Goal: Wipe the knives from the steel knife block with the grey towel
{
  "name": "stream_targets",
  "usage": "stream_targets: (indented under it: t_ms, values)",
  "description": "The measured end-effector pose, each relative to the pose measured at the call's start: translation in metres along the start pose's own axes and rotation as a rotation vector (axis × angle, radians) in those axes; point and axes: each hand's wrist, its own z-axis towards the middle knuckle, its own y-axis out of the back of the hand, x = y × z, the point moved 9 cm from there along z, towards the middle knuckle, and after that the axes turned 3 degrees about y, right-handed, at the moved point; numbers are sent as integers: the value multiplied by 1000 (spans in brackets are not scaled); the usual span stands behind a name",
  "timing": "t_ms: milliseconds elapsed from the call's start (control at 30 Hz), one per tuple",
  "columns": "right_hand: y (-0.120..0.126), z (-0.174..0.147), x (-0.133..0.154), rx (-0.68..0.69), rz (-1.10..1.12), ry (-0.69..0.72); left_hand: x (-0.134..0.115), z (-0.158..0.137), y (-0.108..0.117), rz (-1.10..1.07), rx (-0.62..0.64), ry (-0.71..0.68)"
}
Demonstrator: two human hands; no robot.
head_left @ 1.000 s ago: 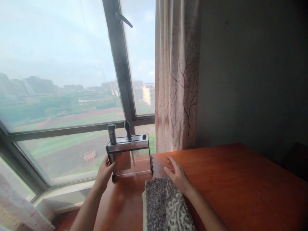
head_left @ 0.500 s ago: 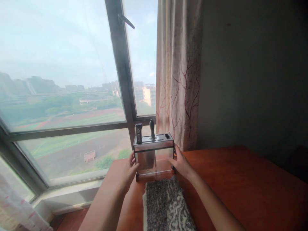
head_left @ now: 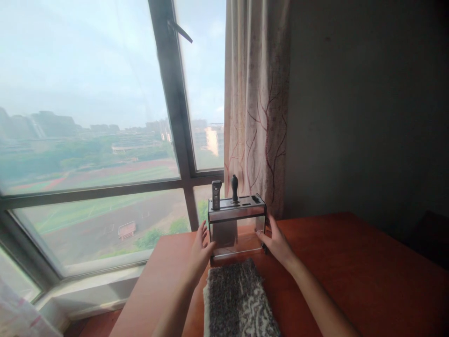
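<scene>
A clear-walled knife block (head_left: 224,234) with a metal top stands upright on the wooden table. A knife with a flat dark handle (head_left: 216,195) and a knife with a rounded black handle (head_left: 235,189) stick up out of its slots. My right hand (head_left: 277,241) grips the block's right end, thumb on the front and fingers round the side. At the left end, my left hand (head_left: 201,250) has its fingers stretched and apart from the side, while its thumb reaches the front edge. A grey-and-white patterned woven cloth (head_left: 238,299) lies just in front of the block.
The reddish-brown table (head_left: 343,267) extends to the right, with its left edge beside the window. A large window (head_left: 87,93) with a grey frame fills the left. A branch-patterned curtain (head_left: 259,117) hangs behind the block.
The knife block has shifted to the right along with both hands. My left hand's fingers have come away from its side. The view has turned slightly to the right.
</scene>
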Motion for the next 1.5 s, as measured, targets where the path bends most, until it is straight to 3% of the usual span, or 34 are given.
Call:
stream_targets:
  t_ms: [133,233,333,433,533,800,933,1067,1167,1300,1400,1500]
  values:
    - [10,-34,-31,-112,-18,-141,27,-26,32,119,-168,82]
    - [-9,-70,-47,11,8,-220,53,-57,38,161,-178,108]
    - [-38,-100,-45,185,-31,-204,71,-83,23,187,-73,103]
    - [-54,-110,-34,248,-70,-131,63,-97,1,296,19,-39]
    - [-54,-108,-35,244,-76,-125,51,-100,-14,403,47,-112]
    - [-21,-95,-56,123,-58,-129,33,-96,-51,536,94,-191]
    - [-6,-97,-64,85,-183,-211,34,-96,-57,603,99,-213]
    - [-8,-104,-60,170,-214,-318,38,-98,-49,650,74,-200]
    - [-21,-111,-41,292,-16,-367,41,-99,-44,654,61,-188]
    - [-48,-134,-7,497,617,-621,42,-100,-41,576,62,-199]
    - [-53,-146,10,520,900,-766,45,-98,-37,484,59,-169]
    - [-53,-154,7,489,990,-844,51,-97,-34,370,58,-95]
